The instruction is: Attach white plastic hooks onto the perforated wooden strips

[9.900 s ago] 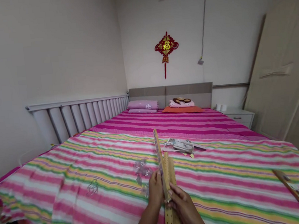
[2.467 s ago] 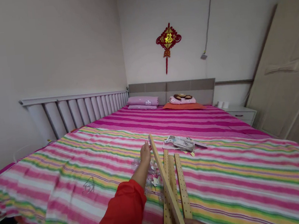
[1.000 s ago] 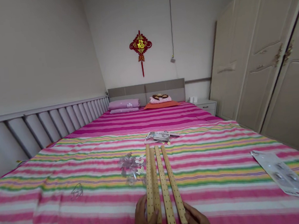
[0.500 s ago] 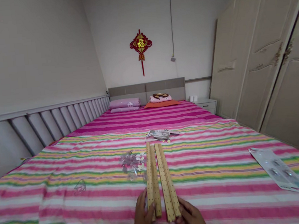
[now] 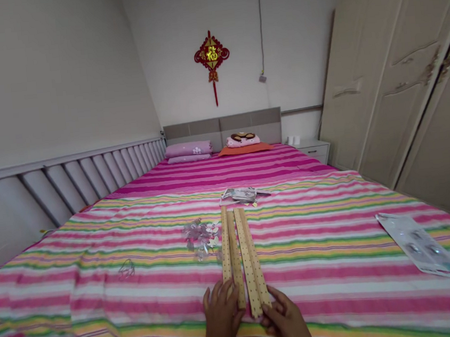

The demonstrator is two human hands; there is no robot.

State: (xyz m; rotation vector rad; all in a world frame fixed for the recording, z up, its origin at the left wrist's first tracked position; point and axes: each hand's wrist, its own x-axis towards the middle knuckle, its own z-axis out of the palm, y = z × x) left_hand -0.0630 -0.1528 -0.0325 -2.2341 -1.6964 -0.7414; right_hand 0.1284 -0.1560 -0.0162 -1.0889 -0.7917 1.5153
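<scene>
Long pale wooden strips with rows of small holes lie lengthwise on the striped bedspread, in a left pair (image 5: pixel 225 249) and a right pair (image 5: pixel 248 257). My left hand (image 5: pixel 220 311) rests over the near end of the left pair, its fingers spread out on the wood. At the near end of the right pair, my right hand (image 5: pixel 283 315) grips the outer strip's edge between thumb and fingers. Just left of the strips lies a loose heap of clear and whitish small pieces (image 5: pixel 200 238).
A clear plastic packet (image 5: pixel 241 194) lies beyond the strips. To the right is a blister pack (image 5: pixel 421 244) with a teal end. A thin wire-like tangle (image 5: pixel 126 268) lies at the left. A slatted rail (image 5: pixel 100 173) borders the bed; wardrobes (image 5: pixel 394 92) stand at the right.
My left hand has moved from holding the outer left strip's side to lying over the pair's near end, fingers spread. My right hand stays at the right pair. The view has tilted down slightly.
</scene>
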